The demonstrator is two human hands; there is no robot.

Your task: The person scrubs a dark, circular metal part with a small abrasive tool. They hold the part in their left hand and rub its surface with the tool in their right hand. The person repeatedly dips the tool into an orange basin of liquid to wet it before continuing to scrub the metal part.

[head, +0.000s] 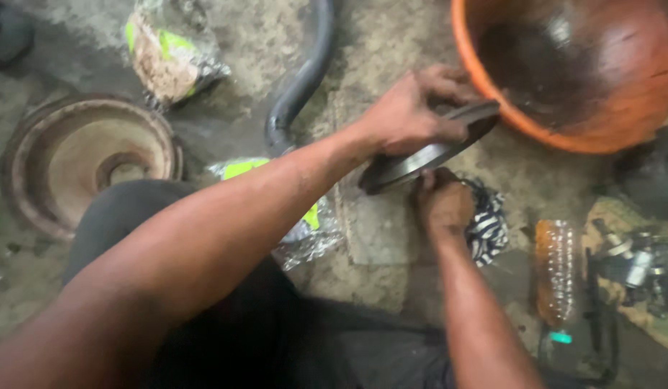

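Gripping with our left hand (409, 112), we have the fingers curled over the upper rim of a round metal disc (429, 153), pinching it edge-on. Our right hand (443, 205) sits just below, fingers bunched into a fist around a striped rag (490, 225) pressed against the disc's lower face. The disc is tilted, its long axis running from lower left up to upper right, the high end touching or just short of the orange basin (564, 72); we cannot tell which. Both hands meet at it, the left from above, the right from beneath. Farther out on the dirty floor (377, 238) lie a rusty brake drum (85, 158), a black hose (301, 79) and a plastic bottle (556, 270).
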